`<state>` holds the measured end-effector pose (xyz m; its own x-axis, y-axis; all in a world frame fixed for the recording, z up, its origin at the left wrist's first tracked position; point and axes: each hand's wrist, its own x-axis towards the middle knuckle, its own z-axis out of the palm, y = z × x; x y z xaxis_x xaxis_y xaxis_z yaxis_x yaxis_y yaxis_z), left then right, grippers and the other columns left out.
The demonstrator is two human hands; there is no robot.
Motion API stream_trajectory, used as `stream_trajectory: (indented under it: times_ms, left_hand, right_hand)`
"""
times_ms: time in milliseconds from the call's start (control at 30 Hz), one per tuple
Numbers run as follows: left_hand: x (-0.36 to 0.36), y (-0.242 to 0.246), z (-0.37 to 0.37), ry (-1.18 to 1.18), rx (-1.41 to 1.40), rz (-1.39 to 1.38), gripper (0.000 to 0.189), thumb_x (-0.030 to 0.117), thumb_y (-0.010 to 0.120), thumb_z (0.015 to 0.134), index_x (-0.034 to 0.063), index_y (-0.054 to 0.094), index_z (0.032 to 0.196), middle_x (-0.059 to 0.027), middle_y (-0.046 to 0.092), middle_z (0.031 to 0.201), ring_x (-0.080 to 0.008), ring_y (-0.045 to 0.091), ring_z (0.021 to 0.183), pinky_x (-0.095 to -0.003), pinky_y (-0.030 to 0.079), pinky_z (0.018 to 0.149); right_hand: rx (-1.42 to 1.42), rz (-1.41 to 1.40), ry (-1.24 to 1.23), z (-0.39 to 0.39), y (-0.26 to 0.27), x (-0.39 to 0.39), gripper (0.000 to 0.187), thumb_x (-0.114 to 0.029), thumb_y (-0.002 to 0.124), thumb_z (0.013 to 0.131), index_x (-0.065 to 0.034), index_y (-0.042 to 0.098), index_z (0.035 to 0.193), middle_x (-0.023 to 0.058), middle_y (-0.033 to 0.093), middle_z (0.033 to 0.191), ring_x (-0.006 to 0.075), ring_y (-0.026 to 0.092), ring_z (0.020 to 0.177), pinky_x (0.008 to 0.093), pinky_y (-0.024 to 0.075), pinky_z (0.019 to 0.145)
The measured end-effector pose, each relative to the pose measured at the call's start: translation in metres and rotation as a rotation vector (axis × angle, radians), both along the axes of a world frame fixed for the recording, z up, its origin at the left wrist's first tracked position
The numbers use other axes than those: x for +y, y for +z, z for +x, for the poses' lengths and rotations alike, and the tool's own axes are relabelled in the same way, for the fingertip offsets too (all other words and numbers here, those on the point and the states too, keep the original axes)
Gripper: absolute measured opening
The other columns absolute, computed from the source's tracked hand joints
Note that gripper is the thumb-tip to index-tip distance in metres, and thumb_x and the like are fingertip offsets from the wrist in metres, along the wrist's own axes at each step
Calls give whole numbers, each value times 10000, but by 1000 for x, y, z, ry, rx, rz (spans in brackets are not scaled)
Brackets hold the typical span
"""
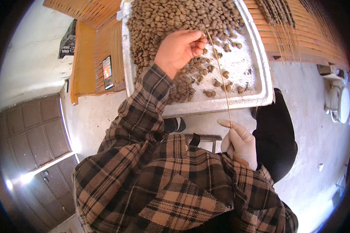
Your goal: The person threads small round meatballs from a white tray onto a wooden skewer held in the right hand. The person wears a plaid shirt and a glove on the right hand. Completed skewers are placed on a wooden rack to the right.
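My right hand (240, 142), in a pale thin glove, grips the lower end of a long thin wooden stick (221, 75) in front of my body. The stick slants up across the near rim of a white foam tray (218, 109), its tip close to my left hand. Bare and with curled fingers, my left hand (183, 48) is over the tray and pinches something small, perhaps a brown ball, mostly hidden by the fingertips. Many small brown round balls (175, 20) are heaped at the tray's far and left parts; looser ones (209, 93) lie nearer me.
On the slatted wooden bench at left lie a phone (107, 72) and a bundle of thin sticks (116, 55). Sticks strung with brown balls (277, 13) rest on the slatted wooden surface (309, 40) at right. A black crate (68, 40) stands by the wall.
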<state>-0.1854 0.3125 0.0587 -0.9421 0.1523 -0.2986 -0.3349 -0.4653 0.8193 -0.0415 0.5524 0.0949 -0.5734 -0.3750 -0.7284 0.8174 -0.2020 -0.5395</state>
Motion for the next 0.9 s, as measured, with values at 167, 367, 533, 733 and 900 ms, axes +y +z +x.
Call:
stream_trajectory:
  times_ms: [167, 367, 533, 733, 900]
  left_hand:
    - [-17, -1, 3, 6, -21, 380, 177, 59, 484, 843, -79, 503, 953, -160, 513, 930, -144, 507, 719, -227, 444, 616]
    - [-16, 3, 5, 78, -33, 373, 171, 49, 506, 826, -85, 523, 932, -166, 511, 931, -138, 512, 693, -229, 448, 606]
    - [-17, 6, 5, 80, 8, 331, 176, 44, 517, 815, -94, 535, 923, -168, 524, 911, -138, 518, 693, -225, 444, 600]
    - [-17, 9, 6, 79, 39, 289, 168, 44, 518, 814, -92, 548, 908, -169, 533, 889, -134, 521, 689, -221, 439, 590]
    - [-16, 10, 9, 45, 31, 302, 162, 42, 506, 821, -83, 555, 913, -168, 530, 903, -130, 518, 680, -223, 435, 589]
  right_hand:
    - [29, 29, 102, 4, -6, 0, 241, -82, 407, 879, -48, 580, 1044, -11, 483, 495, 15, 340, 396, 147, 237, 379]
    - [21, 8, 109, 4, -9, -1, 244, -75, 403, 879, -28, 563, 1058, -8, 486, 503, 26, 371, 412, 144, 264, 396]
    - [6, -21, 94, 3, -6, -1, 246, -75, 400, 884, -17, 548, 1072, -8, 480, 516, 34, 387, 424, 143, 277, 409]
    - [4, 11, 118, 3, -5, -1, 245, -86, 397, 889, -22, 556, 1064, -12, 478, 516, 24, 363, 419, 140, 263, 401]
    - [-5, 25, 116, 3, -3, -2, 245, -77, 394, 886, -18, 558, 1059, -9, 476, 514, 27, 371, 424, 143, 275, 408]
